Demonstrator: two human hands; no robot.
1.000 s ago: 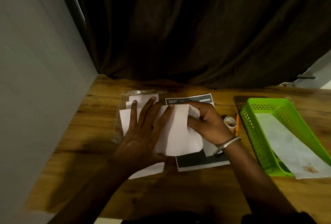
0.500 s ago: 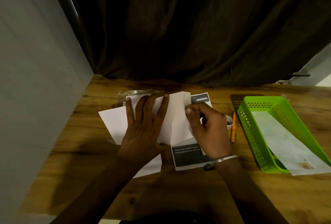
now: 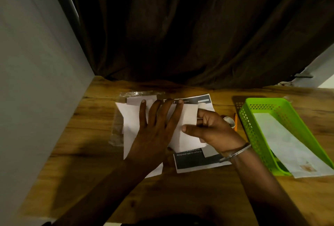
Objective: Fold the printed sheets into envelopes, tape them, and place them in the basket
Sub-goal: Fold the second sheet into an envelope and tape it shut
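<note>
Nearest me, two bare forearms are reaching over the wooden desk (image 3: 198, 195). Just beyond, one printed paper sheet with dark grey blocks (image 3: 197, 161) is lying flat, its near edge showing below the hands. The left hand (image 3: 155, 130) is lying flat, fingers straight and spread, pressing down on the white paper sheet (image 3: 188, 117), which is resting on the printed one mid-desk. The right hand (image 3: 215, 132), wearing a thin metal bangle (image 3: 235, 153), is pinching the right edge of that sheet's folded flap, thumb on top, fingers curled beside it. I am counting two hands, both on the one sheet. More white paper (image 3: 156, 170) is poking out beneath the left wrist, near a crinkled clear plastic sleeve (image 3: 116, 132); how many sheets, I cannot tell. Right of the right hand, one small roll of tape (image 3: 228, 119) and one orange pen (image 3: 236, 117) are lying side by side. Further right, one lime-green perforated plastic basket (image 3: 251, 128) is holding one long white paper envelope (image 3: 282, 142), its near end sticking out over the rim. Farthest off, a dark brown curtain (image 3: 180, 36) is hanging behind the desk, a grey wall (image 3: 36, 63) standing at the left.
</note>
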